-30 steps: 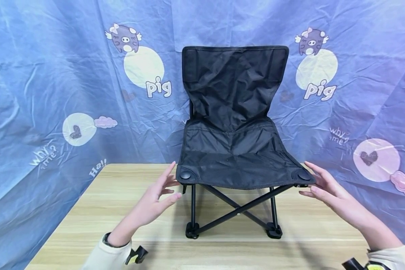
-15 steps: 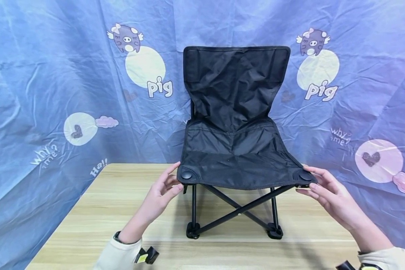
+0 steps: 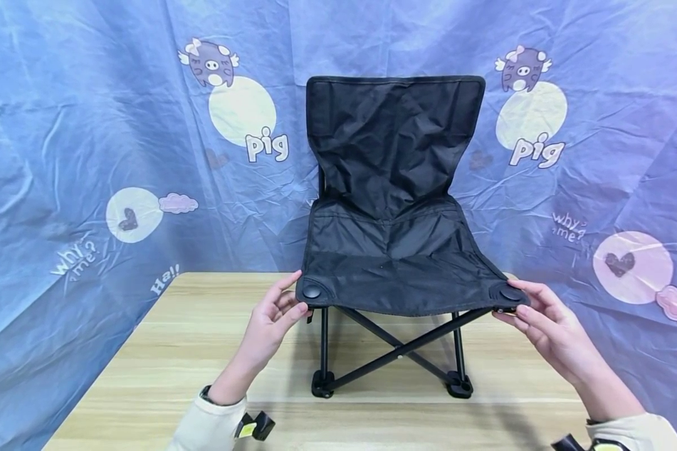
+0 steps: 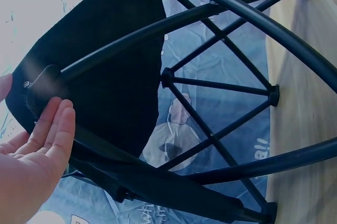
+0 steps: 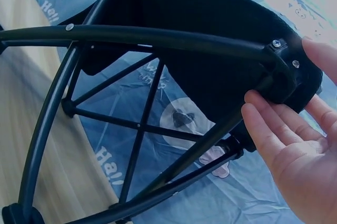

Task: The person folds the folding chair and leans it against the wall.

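Pinching a front corner of the black folding chair, the left hand has a narrow grip, thumb at the front edge and fingers along the side and underneath. The right hand holds the opposite front corner likewise; the right wrist view shows its fingertips against the underside, near two silver screws.

Between the hands, the chair stands unfolded on a pale wood-grain worktop, its front feet resting on the surface. The seat is creased black fabric with a round button at each front corner; the backrest rises behind it. Below, two black bars cross at a silver rivet.

Lettering can be read on the blue cloth hung behind the chair and at its sides. White letters spell "pig" in two places, one on either side of the chair, each just below a pale disc with a winged grey pig above. The words "why me?" appear at the far left of the head view and again right of the chair. "Ha!!" stands near the worktop's far left corner, and the same word shows in the right wrist view. Small hearts mark other pale discs, with pink clouds beside them. Cream sleeves reach both wrists, where black devices with yellow patches sit.
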Demonstrator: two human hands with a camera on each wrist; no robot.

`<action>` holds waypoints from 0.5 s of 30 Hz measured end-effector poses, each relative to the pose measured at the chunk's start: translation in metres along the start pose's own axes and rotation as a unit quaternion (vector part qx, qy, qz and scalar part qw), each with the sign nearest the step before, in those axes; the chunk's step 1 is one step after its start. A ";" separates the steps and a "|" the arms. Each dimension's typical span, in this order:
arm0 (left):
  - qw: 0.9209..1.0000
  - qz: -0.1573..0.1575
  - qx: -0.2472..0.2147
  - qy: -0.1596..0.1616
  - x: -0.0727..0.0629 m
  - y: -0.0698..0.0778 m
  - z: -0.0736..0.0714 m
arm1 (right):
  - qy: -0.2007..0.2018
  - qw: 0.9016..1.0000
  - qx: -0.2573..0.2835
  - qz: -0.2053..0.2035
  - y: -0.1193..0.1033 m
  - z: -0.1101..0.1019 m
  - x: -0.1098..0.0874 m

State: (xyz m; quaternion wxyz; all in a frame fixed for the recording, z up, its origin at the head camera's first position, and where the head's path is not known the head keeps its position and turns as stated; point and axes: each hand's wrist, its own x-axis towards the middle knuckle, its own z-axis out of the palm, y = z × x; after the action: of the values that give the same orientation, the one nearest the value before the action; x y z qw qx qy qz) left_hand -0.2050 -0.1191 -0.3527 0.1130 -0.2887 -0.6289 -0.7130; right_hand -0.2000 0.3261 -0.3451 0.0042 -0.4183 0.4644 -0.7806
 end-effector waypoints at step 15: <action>0.998 0.033 -0.053 0.017 0.007 -0.007 0.005 | 0.032 0.999 -0.021 0.016 -0.003 0.003 0.001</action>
State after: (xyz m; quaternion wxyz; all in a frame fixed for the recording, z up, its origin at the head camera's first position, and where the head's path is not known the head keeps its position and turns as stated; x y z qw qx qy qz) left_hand -0.2132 -0.1119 -0.3541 0.1320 -0.3028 -0.5782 -0.7460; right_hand -0.1975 0.3251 -0.3412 -0.0072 -0.3858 0.4868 -0.7837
